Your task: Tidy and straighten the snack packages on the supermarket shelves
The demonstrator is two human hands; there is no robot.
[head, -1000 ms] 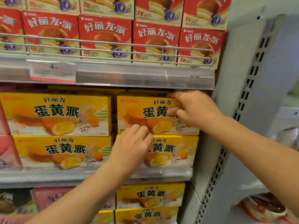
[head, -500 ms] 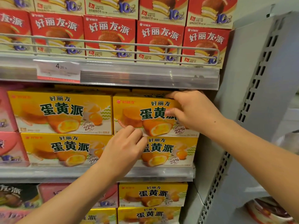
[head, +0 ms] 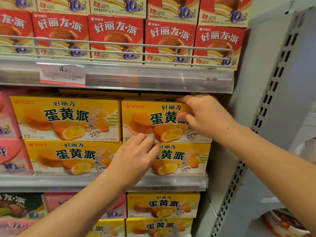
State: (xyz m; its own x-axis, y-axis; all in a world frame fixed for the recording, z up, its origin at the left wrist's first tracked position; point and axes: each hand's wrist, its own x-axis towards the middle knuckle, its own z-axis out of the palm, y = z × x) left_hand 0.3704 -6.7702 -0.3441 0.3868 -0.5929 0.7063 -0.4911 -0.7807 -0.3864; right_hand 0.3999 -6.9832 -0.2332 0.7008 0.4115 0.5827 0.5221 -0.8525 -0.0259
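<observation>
- Top right yellow box: on the middle shelf, stacked on a second yellow box, at the right end of the row beside the grey upright.
- Right hand: grips the top box at its upper right corner, index finger over the top edge, thumb on the front face.
- Left hand: fingers curled, tips at the lower front edge of the top box, where it meets the box beneath; whether it pinches the box cannot be told.
- Left stack: two more yellow boxes, just beside the right stack, fronts facing out.
- Upper shelf: red boxes behind a wire rail; price tag on the shelf edge.
- Lower shelf: further yellow boxes.
</observation>
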